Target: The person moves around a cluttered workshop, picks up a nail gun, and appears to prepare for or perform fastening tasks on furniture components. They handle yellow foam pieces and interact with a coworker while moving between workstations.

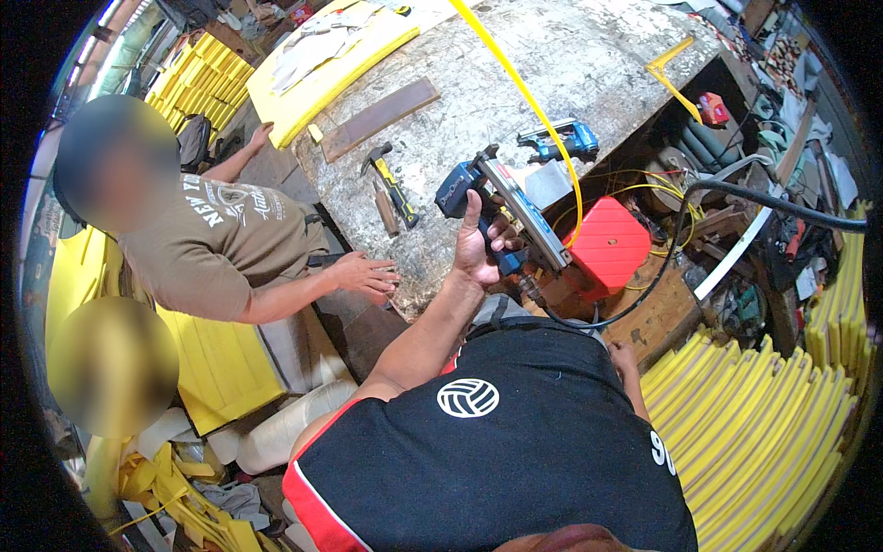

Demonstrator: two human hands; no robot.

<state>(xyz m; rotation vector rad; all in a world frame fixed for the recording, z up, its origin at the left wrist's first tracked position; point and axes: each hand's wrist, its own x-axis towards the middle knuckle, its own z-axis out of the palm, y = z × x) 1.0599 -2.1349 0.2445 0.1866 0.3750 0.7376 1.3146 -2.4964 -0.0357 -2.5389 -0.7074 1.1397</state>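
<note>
One blue pneumatic nailer point(521, 208) gripped mid-frame

Your left hand point(480, 247) curls around it at centre; your right hand point(623, 357), well apart, sits right of centre, its grip impossible to tell. Above, another nailer point(578, 140) and a claw hammer point(396, 195) lie on the scuffed workbench point(441, 124). Yellow strips point(754, 432) fill the lower right.

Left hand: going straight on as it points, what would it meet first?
Beyond the blue nailer it holds, the left hand would probably meet the second nailer on the worktable; depth is unclear.
</note>
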